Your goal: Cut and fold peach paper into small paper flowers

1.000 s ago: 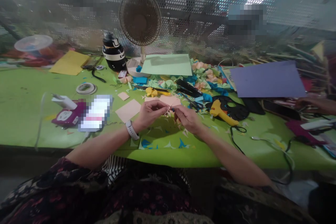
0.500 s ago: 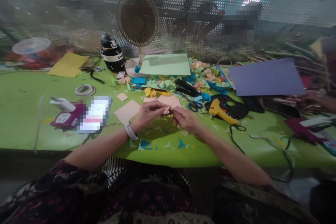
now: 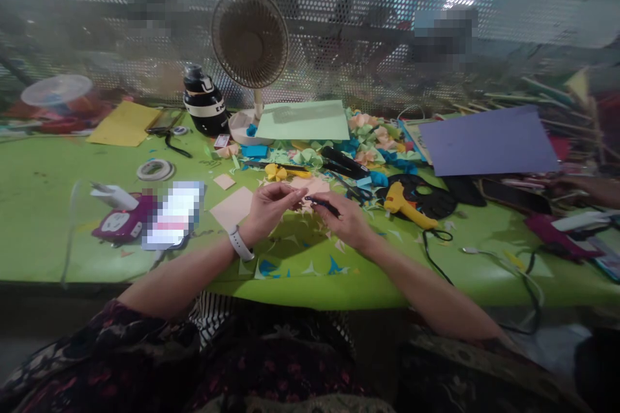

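"Dark, slim and pen-like: where is that tool (image 3: 325, 205), and how is it held?"

"In the right hand (image 3: 347, 224), to the right of the desk fan (image 3: 250, 42) and on its near side. The fingers close around the shaft and leave the small tip exposed towards the left hand (image 3: 267, 208); the grip, I judge, favours fine control. Exact type not established."

"State of the left hand?"

"Narrow. Thumb and forefinger nearly meet, just beside the tip. Whether they pinch a scrap of paper I cannot tell; the spot is too small. The hands face each other, presumably so both can serve one point in plain sight."

"Paper stock?"

"Peach sheets (image 3: 316, 186) lie on the fan's near side, just beyond the fingers; a peach square (image 3: 233, 208) lies by the left wrist. Probably placed for short reach."

"The pale green sheet (image 3: 303, 121)?"

"Right of the fan's post, behind crumpled paper pieces (image 3: 310, 156). Purpose undetermined."

"And the yellow glue gun (image 3: 405, 205)?"

"Right of the fan, nearer the person, resting on a black base (image 3: 438, 203), which likely spares the green tabletop (image 3: 184, 284)."
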Tool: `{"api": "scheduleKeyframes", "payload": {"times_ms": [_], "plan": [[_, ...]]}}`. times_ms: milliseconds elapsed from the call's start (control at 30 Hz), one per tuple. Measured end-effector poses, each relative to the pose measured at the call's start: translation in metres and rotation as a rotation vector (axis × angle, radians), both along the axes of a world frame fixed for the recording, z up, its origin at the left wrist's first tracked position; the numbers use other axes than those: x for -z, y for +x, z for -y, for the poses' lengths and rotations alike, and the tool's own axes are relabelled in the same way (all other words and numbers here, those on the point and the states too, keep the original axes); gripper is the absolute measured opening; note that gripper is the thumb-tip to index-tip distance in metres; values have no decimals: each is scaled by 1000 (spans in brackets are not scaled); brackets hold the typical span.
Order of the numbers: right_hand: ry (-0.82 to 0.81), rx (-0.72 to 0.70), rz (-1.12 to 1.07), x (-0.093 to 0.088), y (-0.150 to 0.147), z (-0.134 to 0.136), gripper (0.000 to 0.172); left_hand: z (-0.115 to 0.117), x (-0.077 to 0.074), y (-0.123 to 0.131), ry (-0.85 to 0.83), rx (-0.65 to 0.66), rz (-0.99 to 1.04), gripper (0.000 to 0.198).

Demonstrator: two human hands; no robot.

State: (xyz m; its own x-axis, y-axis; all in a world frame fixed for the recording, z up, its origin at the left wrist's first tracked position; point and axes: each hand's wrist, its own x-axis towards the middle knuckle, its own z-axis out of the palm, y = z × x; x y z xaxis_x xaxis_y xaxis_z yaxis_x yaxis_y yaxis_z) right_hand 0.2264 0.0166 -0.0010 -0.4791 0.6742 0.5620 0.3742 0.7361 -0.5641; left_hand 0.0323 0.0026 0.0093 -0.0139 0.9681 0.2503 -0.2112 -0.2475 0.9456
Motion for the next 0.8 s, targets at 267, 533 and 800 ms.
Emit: {"api": "scheduleKeyframes", "payload": {"times_ms": [267, 533, 800], "plan": [[-101, -10, 5, -5, 2, 0, 21, 0, 3, 0, -43, 65, 26, 31], [-283, -62, -44, -4, 4, -2, 28, -3, 7, -3, 17, 75, 45, 30], [-123, -36, -54, -3, 4, -1, 23, -2, 8, -5, 18, 65, 41, 24]]}}
